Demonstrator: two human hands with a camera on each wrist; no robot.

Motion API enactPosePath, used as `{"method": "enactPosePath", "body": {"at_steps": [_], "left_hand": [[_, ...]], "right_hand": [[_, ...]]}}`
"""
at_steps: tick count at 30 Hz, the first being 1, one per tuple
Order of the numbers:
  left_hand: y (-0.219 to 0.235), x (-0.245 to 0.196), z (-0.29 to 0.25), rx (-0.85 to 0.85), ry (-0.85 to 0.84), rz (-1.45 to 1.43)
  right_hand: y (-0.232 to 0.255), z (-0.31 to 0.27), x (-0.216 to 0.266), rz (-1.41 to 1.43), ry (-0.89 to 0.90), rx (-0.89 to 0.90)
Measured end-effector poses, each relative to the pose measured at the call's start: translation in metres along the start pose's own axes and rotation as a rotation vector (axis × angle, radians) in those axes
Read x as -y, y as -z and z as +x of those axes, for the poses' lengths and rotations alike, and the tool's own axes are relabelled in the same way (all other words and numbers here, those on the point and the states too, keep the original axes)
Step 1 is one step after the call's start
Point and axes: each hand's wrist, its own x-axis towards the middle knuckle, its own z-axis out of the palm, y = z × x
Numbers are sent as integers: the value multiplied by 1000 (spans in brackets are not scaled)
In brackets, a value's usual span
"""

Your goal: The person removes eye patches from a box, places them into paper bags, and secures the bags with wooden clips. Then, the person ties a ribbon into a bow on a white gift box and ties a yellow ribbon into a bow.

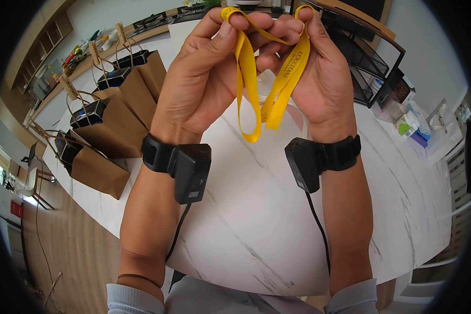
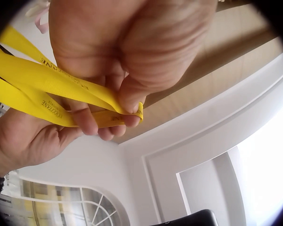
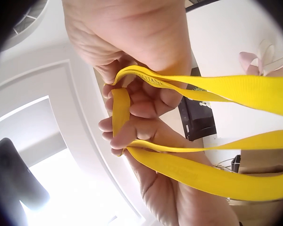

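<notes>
A yellow ribbon (image 1: 250, 94) with dark lettering is held up over the table in both hands. My left hand (image 1: 201, 78) pinches one part between thumb and fingers, and my right hand (image 1: 322, 78) pinches another. Between them a short stretch spans the fingertips, while loops and ends hang down. In the left wrist view the ribbon (image 2: 47, 84) folds over at the left hand's (image 2: 132, 42) fingertips. The right wrist view shows the ribbon (image 3: 245, 92) running out from the right hand (image 3: 132, 33), with the left hand (image 3: 174, 188) close beside it.
Several brown paper bags (image 1: 107, 123) with rope handles and wooden clips stand on the left of the marble-patterned table (image 1: 235, 209). A black mesh rack (image 1: 361, 57) is at the back right, near a clear box (image 1: 395, 112) of small packets. A kitchen counter lies beyond.
</notes>
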Motion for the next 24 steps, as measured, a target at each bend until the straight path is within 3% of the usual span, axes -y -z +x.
{"method": "enactPosePath", "body": {"at_steps": [3, 5, 6, 8, 9, 11, 12, 14, 17, 19, 24], "left_hand": [[-19, -1, 2, -95, -21, 138], [-40, -1, 3, -303, -16, -3], [-31, -1, 3, -305, -16, -5], [-16, -3, 6, -60, -23, 66], [-13, -1, 1, -63, -22, 63], [-28, -2, -4, -320, -18, 97], [-24, -1, -3, -323, -18, 96], [-15, 1, 1, -175, -42, 108], [-18, -3, 0, -176, -10, 170], [-22, -2, 2, -191, -17, 173], [-19, 4, -1, -209, -92, 67]], "right_hand": [[1, 1, -1, 2, 8, -29], [-4, 1, -2, 44, 5, -31], [-8, -1, -1, 73, -7, -115], [-15, -3, -1, 103, -21, -204], [-17, -4, -2, 46, -31, -186], [-17, -4, -3, -9, -46, -169], [-15, -3, -3, -13, -42, -189], [-9, -2, -3, -17, -39, -210], [-10, -1, -5, 72, -45, -110], [-22, -1, -6, 58, 8, -342], [-26, -3, -6, 147, 25, -268]]}}
